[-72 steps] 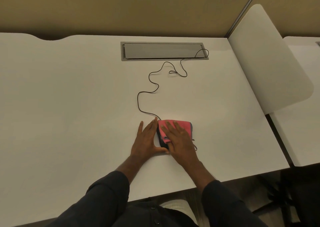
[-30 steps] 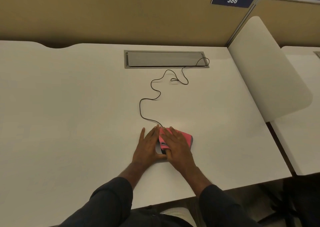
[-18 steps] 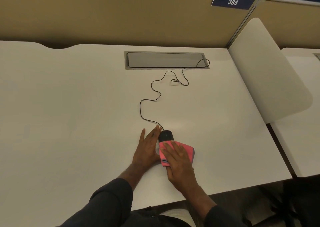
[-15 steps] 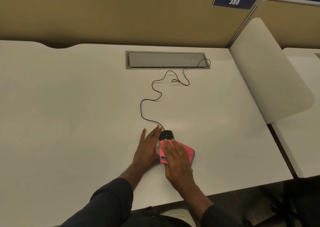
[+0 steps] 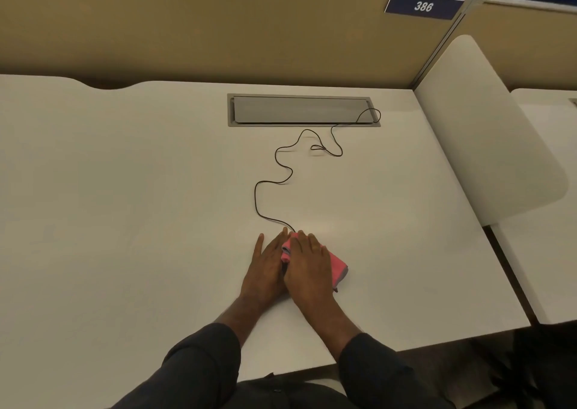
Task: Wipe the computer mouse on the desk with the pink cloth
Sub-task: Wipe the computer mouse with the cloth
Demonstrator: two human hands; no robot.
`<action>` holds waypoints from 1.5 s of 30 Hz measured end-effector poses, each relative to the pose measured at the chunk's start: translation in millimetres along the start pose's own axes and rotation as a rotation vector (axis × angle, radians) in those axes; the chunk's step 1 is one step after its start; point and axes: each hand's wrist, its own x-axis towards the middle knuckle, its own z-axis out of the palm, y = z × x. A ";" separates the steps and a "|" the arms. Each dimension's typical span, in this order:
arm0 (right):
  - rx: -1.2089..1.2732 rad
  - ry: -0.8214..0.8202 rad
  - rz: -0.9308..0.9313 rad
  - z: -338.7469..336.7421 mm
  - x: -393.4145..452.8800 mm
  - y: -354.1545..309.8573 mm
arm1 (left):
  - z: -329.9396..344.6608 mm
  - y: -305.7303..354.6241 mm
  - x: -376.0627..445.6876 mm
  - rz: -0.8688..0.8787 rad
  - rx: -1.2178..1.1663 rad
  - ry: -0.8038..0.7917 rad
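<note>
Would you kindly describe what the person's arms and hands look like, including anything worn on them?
Both arms wear long dark sleeves, the left sleeve and right sleeve ending partway up the forearms, so the wrists are bare. The left hand and right hand are bare: no gloves, and no rings or watch can be seen.

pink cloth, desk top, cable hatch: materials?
Pink cloth: soft fabric, matte, likely microfibre; it folds and drapes under the right hand, grey edge showing. Desk top: smooth off-white laminate or similar, faint sheen near the mouse cable. Cable hatch: grey, flat, looks like brushed metal or plastic; unclear.
</note>
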 end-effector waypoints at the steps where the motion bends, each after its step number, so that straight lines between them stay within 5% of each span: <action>1: 0.011 0.001 0.006 -2.0 2.7 -0.7 | 0.3 -0.7 -0.1 0.001 0.003 0.006; 12: 0.184 0.131 0.106 -19.5 27.2 8.0 | 3.5 -2.3 1.8 -0.089 -0.107 0.002; 21: 0.581 0.273 0.142 4.5 3.1 41.5 | 2.8 -3.3 -0.1 -0.089 -0.101 -0.022; 45: 0.620 0.357 -0.032 43.5 -93.6 58.5 | -0.5 0.9 -1.2 -0.107 -0.074 -0.020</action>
